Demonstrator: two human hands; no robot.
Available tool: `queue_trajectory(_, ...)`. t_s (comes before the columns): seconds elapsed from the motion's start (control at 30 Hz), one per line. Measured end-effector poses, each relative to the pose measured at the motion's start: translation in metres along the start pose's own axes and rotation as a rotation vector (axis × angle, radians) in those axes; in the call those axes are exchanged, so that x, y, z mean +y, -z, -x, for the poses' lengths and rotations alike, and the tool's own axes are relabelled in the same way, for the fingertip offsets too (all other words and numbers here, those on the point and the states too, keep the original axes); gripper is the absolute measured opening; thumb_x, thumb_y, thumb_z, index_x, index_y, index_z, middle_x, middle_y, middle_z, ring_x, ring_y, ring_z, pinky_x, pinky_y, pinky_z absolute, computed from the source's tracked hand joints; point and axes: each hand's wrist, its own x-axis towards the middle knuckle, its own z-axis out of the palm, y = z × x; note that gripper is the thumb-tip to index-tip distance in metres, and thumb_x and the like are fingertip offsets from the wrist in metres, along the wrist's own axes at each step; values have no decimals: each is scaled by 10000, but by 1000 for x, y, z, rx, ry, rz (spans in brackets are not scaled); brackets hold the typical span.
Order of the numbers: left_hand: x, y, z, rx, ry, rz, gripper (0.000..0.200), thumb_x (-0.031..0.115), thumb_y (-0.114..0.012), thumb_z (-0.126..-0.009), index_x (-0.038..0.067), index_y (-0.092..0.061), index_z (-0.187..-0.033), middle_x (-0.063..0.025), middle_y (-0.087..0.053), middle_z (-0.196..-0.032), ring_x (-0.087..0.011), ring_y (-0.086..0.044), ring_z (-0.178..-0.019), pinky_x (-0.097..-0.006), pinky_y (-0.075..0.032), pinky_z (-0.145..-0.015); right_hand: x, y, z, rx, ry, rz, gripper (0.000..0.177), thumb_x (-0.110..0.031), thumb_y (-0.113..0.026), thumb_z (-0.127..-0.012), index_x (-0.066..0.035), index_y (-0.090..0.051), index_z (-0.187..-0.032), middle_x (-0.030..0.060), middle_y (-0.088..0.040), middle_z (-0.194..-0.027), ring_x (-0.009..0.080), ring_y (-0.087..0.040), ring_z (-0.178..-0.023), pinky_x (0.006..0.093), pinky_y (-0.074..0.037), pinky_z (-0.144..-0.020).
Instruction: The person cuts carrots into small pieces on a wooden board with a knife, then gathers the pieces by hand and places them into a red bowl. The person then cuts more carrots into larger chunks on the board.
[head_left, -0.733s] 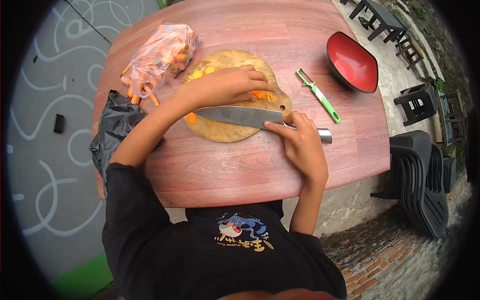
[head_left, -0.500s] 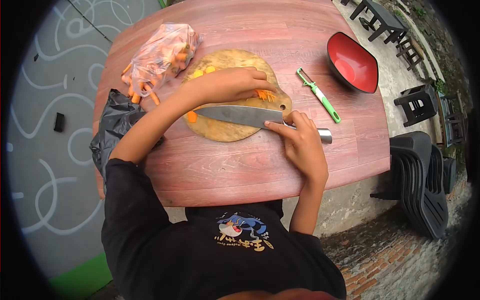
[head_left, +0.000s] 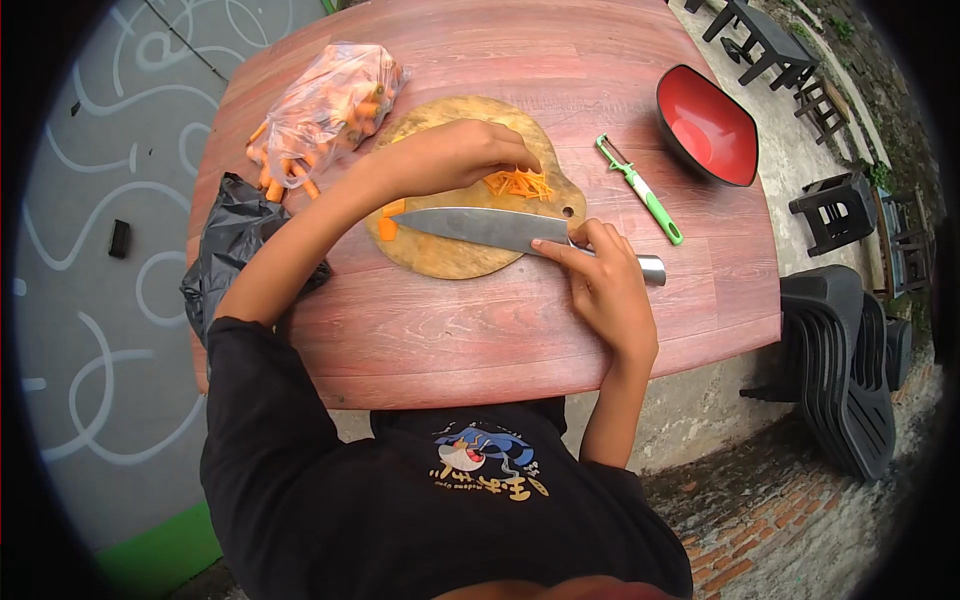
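A large knife (head_left: 480, 228) lies flat across the round wooden cutting board (head_left: 450, 262). My right hand (head_left: 608, 285) is closed around its handle, with the index finger stretched along the blade's base. My left hand (head_left: 470, 158) is over the upper part of the board, its curled fingertips at a pile of thin carrot strips (head_left: 520, 184). Whether those fingers pinch any strips is hidden. Orange carrot pieces (head_left: 388, 228) rest at the board's left edge, by the knife tip.
A clear bag of carrots (head_left: 335, 105) and a black plastic bag (head_left: 225, 245) sit on the left of the table (head_left: 450, 350). To the right are a green and white peeler (head_left: 645, 195) and a red bowl (head_left: 708, 130). Dark stacked chairs (head_left: 845, 350) stand beyond.
My left hand has shifted slightly left and up, uncovering more carrot strips while covering the yellow-orange slices. The knife and my right hand have hardly moved.
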Motion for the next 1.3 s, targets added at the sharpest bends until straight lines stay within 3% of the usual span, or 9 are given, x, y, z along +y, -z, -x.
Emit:
queue_trajectory(0.23,10,1,14,10,14,-147,477,10,-668,-875,129,-616,-1334,-72,-631,-1161,-287,-601,-1138,-411,-519,-969,0,-1,0,8,3,-5,444,25,-681,-801,-211,-786,-1162,87,-599,-995,281,-603,-984,417,-492,-866)
queue_trajectory(0.47,8,-9,10,55,46,-155,484,59,-642,-920,161,-575,-1388,-72,-634,-1173,-287,-602,-1140,-412,-524,-962,-2,-1,0,-21,-26,-7,456,31,-678,-796,-212,-785,-1167,90,-596,-988,284,-602,-983,420,-492,-873)
queue_trajectory(0.57,9,-10,11,37,70,-180,467,101,-626,-946,164,-564,-1404,-84,-648,-1157,-294,-621,-1118,-412,-533,-942,-1,-1,0,-11,-24,-10,460,33,-677,-795,-212,-785,-1168,91,-595,-984,286,-602,-980,421,-493,-873)
queue_trajectory(0.63,5,-12,16,77,52,-180,464,129,-617,-978,163,-558,-1437,-113,-654,-1069,-323,-642,-1017,-448,-529,-883,-1,-1,0,-3,-21,-18,458,31,-678,-795,-212,-785,-1168,93,-595,-982,287,-602,-976,423,-494,-871)
queue_trajectory(0.87,10,-12,22,-57,135,-59,452,181,-553,-1026,172,-512,-1477,-166,-695,-1168,-354,-665,-1062,-469,-537,-887,-3,0,-2,13,-17,-35,428,55,-659,-829,-180,-789,-1162,126,-580,-946,320,-593,-912,427,-488,-841)
queue_trajectory(1.07,21,-10,13,-52,151,-30,496,162,-511,-1051,164,-448,-1543,-174,-698,-1170,-354,-669,-1063,-467,-522,-931,-2,-4,-2,32,-13,-58,427,62,-662,-826,-167,-788,-1163,127,-569,-924,318,-589,-894,431,-487,-822)
queue_trajectory(1.17,30,-18,-3,-68,91,81,497,121,-525,-1027,143,-466,-1520,-167,-708,-1191,-352,-672,-1097,-460,-522,-947,-4,-4,-3,-25,-64,-25,435,54,-655,-797,-171,-785,-1147,113,-585,-973,307,-603,-952,426,-489,-859)
queue_trajectory(1.23,28,-30,-13,-109,-56,147,514,68,-547,-985,130,-488,-1492,-161,-723,-1169,-358,-684,-1079,-455,-527,-939,-5,-3,-3,-18,-57,-50,428,57,-656,-795,-160,-786,-1141,121,-579,-970,318,-601,-941,436,-487,-858)
queue_trajectory(1.3,28,-32,-16,-95,-36,150,545,17,-563,-940,131,-507,-1470,-154,-734,-1141,-362,-696,-1050,-456,-534,-917,-7,-3,-3,-15,-56,-58,424,57,-657,-799,-157,-786,-1142,123,-577,-964,319,-601,-937,440,-489,-854)
